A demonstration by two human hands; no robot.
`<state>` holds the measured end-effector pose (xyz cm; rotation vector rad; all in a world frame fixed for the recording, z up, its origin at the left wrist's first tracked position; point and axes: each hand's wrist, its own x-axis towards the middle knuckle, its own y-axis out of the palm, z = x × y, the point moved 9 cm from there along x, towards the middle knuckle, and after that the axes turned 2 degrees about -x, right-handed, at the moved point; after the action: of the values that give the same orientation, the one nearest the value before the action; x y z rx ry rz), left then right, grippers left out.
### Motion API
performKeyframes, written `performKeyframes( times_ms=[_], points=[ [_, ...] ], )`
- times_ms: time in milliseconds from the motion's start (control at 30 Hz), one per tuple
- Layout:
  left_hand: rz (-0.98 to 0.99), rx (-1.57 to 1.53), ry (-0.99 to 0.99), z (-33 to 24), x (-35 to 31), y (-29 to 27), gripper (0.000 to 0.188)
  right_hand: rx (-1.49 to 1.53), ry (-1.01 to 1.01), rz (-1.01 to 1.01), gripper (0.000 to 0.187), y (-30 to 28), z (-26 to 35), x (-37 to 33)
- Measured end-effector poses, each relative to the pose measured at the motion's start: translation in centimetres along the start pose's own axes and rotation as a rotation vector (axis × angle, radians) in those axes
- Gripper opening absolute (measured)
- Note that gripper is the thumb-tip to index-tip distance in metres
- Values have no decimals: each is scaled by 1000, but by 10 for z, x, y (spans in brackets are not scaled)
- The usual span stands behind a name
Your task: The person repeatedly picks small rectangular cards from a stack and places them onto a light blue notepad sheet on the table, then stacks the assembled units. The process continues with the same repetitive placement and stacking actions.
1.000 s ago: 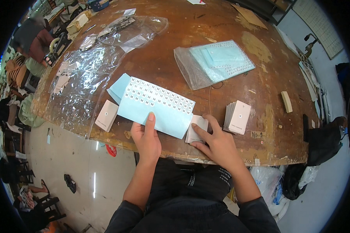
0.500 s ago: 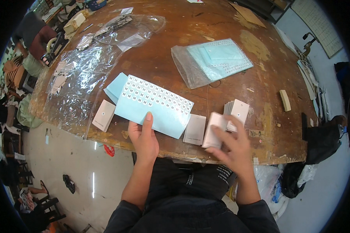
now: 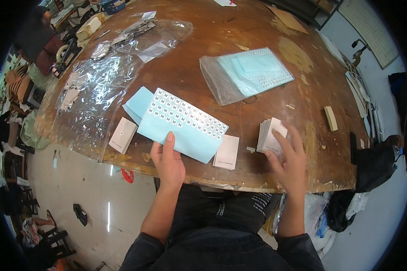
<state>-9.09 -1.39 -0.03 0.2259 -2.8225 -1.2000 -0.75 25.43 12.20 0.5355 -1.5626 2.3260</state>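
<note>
My left hand point(image 3: 168, 156) pinches a light-blue sheet of round white letter stickers point(image 3: 178, 122), its thumb on the bare lower part. A folded light-blue sheet point(image 3: 138, 101) shows behind its left edge. My right hand point(image 3: 288, 158) is over a fanned stack of pale pink cards point(image 3: 267, 133), fingers spread at its right side and thumb near its lower edge; contact is hard to tell. Between the hands lies a smaller pile of pale cards point(image 3: 226, 153), partly under the sticker sheet. Left of the sheet sits another pale card pile point(image 3: 122, 135) with a small round mark on top.
A clear bag with light-blue sticker sheets point(image 3: 253, 72) lies farther back on the worn wooden table point(image 3: 239, 27). Large clear plastic point(image 3: 99, 81) covers the left side. A small brush point(image 3: 331, 118) rests at right. A person point(image 3: 36, 40) is at the far left.
My right hand has moved right, from a pale card stack near the middle to the fanned stack. The stack it was handling no longer shows separately. The left hand and sheet have barely shifted.
</note>
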Motion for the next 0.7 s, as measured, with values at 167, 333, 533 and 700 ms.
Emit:
performKeyframes(
  times_ms=[167, 333, 533, 700],
  points=[
    [16, 80, -15, 4, 1, -1, 28, 342, -201, -54, 29, 37, 72, 15],
    [53, 142, -18, 6, -2, -2, 27, 471, -235, -119, 29, 67, 112, 39],
    [111, 224, 9, 3, -4, 0, 24, 468, -202, -164, 24, 80, 122, 52],
    [113, 228, 49, 3, -7, 4, 24, 562, -75, -117, 20, 86, 109, 50]
  ],
)
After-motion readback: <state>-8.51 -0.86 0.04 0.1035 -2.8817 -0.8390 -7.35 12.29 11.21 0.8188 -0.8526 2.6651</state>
